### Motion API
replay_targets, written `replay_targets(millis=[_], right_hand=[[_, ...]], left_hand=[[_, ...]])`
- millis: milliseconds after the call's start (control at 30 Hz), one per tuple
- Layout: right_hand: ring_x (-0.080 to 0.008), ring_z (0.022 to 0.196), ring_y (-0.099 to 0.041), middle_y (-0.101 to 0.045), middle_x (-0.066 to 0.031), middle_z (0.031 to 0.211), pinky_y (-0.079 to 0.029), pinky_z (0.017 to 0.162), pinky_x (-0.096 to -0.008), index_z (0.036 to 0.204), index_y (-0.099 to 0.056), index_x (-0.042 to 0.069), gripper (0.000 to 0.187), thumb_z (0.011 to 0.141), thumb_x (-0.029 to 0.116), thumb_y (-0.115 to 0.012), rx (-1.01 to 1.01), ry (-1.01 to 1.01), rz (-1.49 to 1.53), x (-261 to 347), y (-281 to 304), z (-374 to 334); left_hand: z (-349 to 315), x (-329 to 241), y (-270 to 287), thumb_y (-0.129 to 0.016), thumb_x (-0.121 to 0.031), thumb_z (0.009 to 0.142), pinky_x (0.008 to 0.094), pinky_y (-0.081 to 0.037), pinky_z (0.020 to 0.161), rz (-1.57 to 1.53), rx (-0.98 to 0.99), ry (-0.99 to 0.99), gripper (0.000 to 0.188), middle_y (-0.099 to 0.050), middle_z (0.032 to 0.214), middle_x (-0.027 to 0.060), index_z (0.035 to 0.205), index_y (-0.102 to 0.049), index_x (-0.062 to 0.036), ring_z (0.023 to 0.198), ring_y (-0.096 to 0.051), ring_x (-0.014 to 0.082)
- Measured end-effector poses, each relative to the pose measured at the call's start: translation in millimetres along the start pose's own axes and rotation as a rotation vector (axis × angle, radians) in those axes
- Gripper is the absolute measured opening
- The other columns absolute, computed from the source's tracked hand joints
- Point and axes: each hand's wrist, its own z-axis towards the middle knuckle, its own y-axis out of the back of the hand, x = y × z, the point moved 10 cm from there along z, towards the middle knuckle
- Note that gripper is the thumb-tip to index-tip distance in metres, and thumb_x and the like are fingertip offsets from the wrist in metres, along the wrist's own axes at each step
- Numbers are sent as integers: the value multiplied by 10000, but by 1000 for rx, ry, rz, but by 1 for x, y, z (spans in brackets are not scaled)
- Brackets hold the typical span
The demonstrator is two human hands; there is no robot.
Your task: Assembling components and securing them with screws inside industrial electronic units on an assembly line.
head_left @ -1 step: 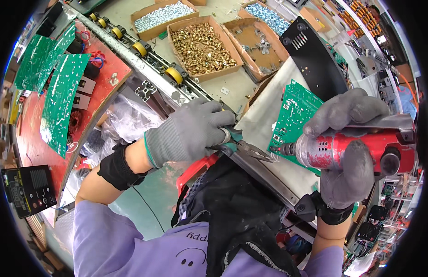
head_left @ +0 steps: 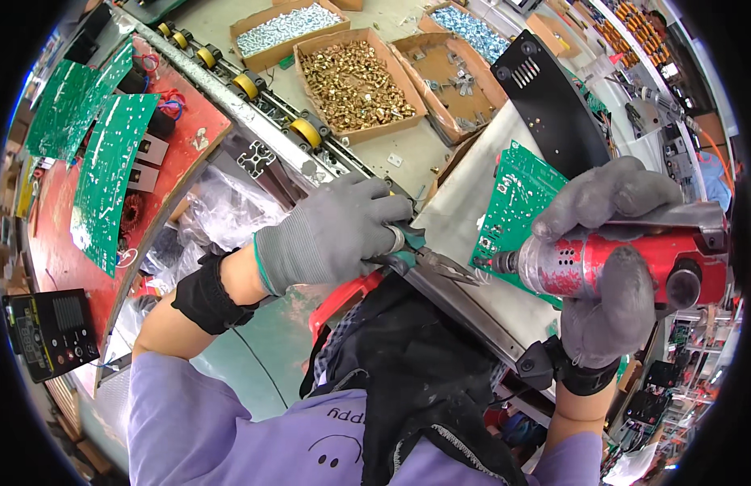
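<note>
My left hand (head_left: 343, 231), in a grey glove, is closed round the dark green handles of a pair of pliers (head_left: 448, 265). The jaws point right, above a metal panel's near edge. My right hand (head_left: 606, 259), also gloved, grips a red power screwdriver (head_left: 565, 263) with a worn body. Its nose points left, over the lower part of a green circuit board (head_left: 517, 190). That board lies on the metal panel (head_left: 452, 211), partly hidden by the tool and my right hand. Behind it stands a black slotted plate (head_left: 549, 101).
Beyond the hands are cardboard boxes of brass fasteners (head_left: 351, 85), silver screws (head_left: 286, 31) and small metal parts (head_left: 452, 81). A rail with yellow rollers (head_left: 246, 87) runs diagonally at left. More circuit boards (head_left: 112, 178) rest on a red bench (head_left: 55, 243), near a black meter box (head_left: 51, 334).
</note>
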Motion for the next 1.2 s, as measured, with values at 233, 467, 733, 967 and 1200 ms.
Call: replay_targets(millis=[233,467,733,967,1200], right_hand=[[-224,738,-553,-498,-100,899,-513,659,-350,1084,-492,39,411,814,269,-700,49,134,78,2,-9,0],[-177,705,-546,-516,-78,844,-537,618,-316,1009,-478,70,339,853,228,-734,202,125,32,-4,-21,4],[-167,663,-540,-508,-66,815,-524,610,-312,934,-463,68,328,848,232,-734,311,133,-134,-10,-28,14],[-169,676,-547,-511,-70,822,-521,618,-324,956,-463,71,329,836,214,-734,342,78,-44,-17,-26,15],[-221,715,-559,-538,-105,897,-524,611,-353,1014,-469,43,344,823,154,-733,332,163,-161,-4,-19,13]], left_hand=[[-2,0,-2,-762,-308,599,415,-471,690,5,-23,5,308,-610,1045,60,768,-649,-77,860,-580,277],[-1,0,-1,-734,-256,645,394,-479,746,93,-12,29,192,-606,1040,41,740,-665,-104,893,-570,246],[0,0,-2,-719,-307,595,406,-463,656,92,-78,-19,300,-618,1023,65,752,-648,-62,797,-564,268],[1,2,-4,-694,-286,598,405,-466,667,108,-29,-39,264,-625,1027,61,742,-646,-70,813,-574,259],[8,-4,4,-751,-258,614,403,-482,721,100,11,9,253,-631,1021,65,791,-681,-91,868,-597,267]])
